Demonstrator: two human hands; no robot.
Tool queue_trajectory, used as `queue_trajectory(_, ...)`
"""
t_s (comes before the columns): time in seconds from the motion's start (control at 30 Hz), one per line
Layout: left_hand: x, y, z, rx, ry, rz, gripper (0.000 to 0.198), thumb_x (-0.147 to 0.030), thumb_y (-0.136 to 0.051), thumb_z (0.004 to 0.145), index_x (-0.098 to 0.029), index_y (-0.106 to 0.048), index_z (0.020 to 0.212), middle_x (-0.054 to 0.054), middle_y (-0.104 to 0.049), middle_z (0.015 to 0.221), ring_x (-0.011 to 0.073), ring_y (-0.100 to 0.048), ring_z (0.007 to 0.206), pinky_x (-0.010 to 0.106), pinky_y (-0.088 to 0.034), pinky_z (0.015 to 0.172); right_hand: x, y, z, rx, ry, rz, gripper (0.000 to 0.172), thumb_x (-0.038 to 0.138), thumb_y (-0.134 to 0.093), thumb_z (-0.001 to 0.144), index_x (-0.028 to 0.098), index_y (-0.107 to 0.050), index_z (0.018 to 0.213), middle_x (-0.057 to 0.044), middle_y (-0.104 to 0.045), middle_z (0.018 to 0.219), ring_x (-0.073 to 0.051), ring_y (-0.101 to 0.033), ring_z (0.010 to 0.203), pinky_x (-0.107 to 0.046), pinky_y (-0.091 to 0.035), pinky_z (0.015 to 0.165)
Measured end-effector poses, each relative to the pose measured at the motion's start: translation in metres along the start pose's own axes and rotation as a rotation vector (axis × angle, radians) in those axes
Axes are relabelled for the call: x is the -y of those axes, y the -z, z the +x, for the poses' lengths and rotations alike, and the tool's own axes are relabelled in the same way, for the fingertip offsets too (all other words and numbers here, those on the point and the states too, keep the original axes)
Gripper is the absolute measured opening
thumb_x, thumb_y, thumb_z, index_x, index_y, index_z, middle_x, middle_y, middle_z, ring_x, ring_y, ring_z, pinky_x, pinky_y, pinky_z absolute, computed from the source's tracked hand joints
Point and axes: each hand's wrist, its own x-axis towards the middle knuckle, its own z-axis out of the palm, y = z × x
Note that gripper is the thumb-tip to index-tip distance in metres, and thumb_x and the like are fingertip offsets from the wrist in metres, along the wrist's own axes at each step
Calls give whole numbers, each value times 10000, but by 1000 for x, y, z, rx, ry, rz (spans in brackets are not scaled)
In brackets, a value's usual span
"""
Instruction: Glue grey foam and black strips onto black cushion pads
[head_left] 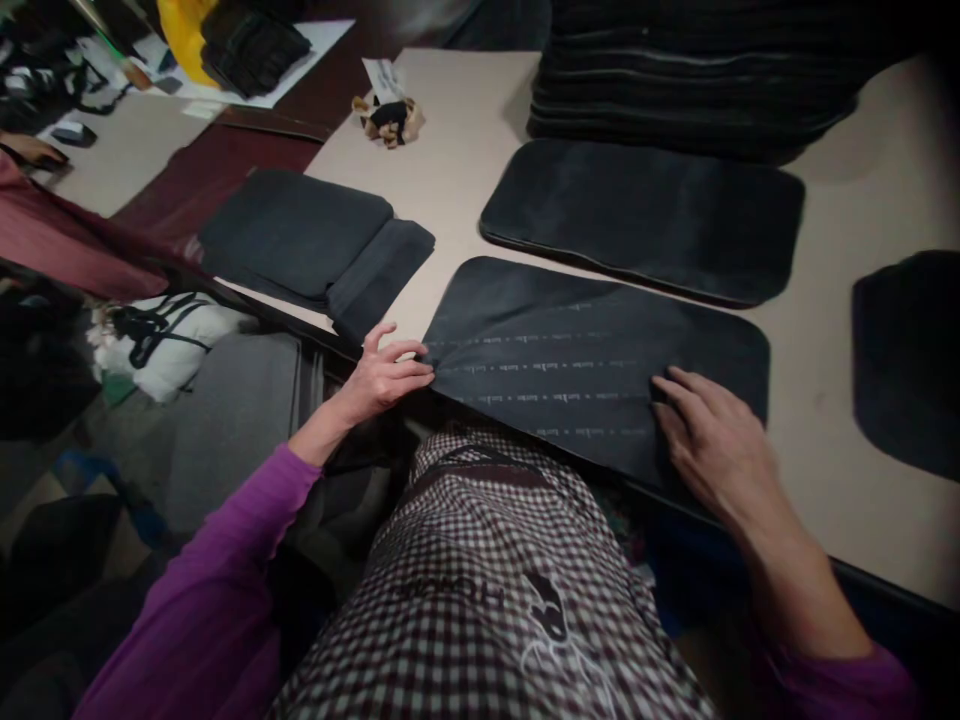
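Observation:
A dark fabric panel [555,370] with rounded corners and rows of small pale print lies in front of me at the table's near edge. My left hand [379,382] pinches its left edge between thumb and fingers, the little creases running out from there. On the panel's right part rests my right hand [712,435], its fingers stretched out over the cloth. Just beyond the panel lies a dark rounded pad stack [645,215], unprinted on top. Left of it, folded dark cloth pieces [300,235] overlap the table's edge.
A tall stack of dark panels [690,80] stands at the back of the pale table [450,110]. Another dark piece [911,360] lies at right. A crumpled brown-and-black bundle [390,120] sits at the back left. At far left is another person's sleeve [67,235].

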Motion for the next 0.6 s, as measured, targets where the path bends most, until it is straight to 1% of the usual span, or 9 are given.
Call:
queue_trajectory(0.13, 0, -6, -7, -69, 18, -28, 215, -223, -665, 1017, -367, -752, 1152, -48, -817, 1076, 176, -655, 1292, 551, -176, 1301, 5, 0, -1, -16, -25, 7, 395, 378, -453, 1104, 181, -632, 1396, -138, -611, 1505, -322, -570, 1392, -501, -500, 1149)
queue_trajectory(0.23, -2, -11, -16, -60, 68, 3, 235, -236, -646, 1028, -383, -745, 1183, -45, -823, 1093, 178, -665, 1287, 578, -200, 1286, 9, -1, -2, 0, -64, 18, 402, 369, -439, 1110, 178, -611, 1419, -139, -585, 1535, -317, -535, 1432, -500, -470, 1177)
queue_trajectory(0.33, -8, -17, -25, -29, 162, 53, 249, -263, -603, 1048, -391, -749, 1204, -23, -826, 1123, 202, -683, 1255, 619, -249, 1242, 11, -1, -4, 28, -100, 44, 418, 347, -413, 1116, 169, -581, 1455, -147, -551, 1568, -316, -491, 1472, -501, -435, 1203)
queue_trajectory(0.37, -12, -21, -27, -45, 192, 61, 251, -267, -601, 1047, -392, -751, 1205, -19, -827, 1128, 211, -683, 1249, 627, -255, 1228, 11, -1, -4, 40, -104, 55, 423, 343, -407, 1115, 174, -571, 1467, -148, -537, 1580, -314, -475, 1486, -501, -424, 1210)
queue_trajectory(0.43, -21, -29, -31, -118, 260, 68, 245, -270, -621, 1034, -391, -758, 1198, -15, -827, 1134, 225, -671, 1250, 628, -261, 1208, 10, -2, -5, 56, -110, 65, 435, 356, -412, 1110, 186, -556, 1483, -149, -510, 1603, -313, -439, 1513, -505, -404, 1224)
queue_trajectory(0.5, -32, -40, -35, -189, 366, 50, 238, -267, -638, 1020, -373, -768, 1189, 6, -821, 1166, 241, -640, 1283, 621, -275, 1192, 10, -3, -4, 71, -117, 52, 466, 403, -441, 1096, 178, -547, 1490, -160, -477, 1624, -331, -397, 1539, -528, -388, 1232)
queue_trajectory(0.6, -48, -51, -41, -237, 526, -31, 259, -241, -605, 1019, -331, -777, 1191, 54, -797, 1245, 274, -579, 1366, 645, -304, 1179, 13, -3, -2, 92, -139, 16, 562, 481, -465, 1076, 145, -498, 1526, -182, -430, 1651, -361, -356, 1557, -576, -376, 1227)
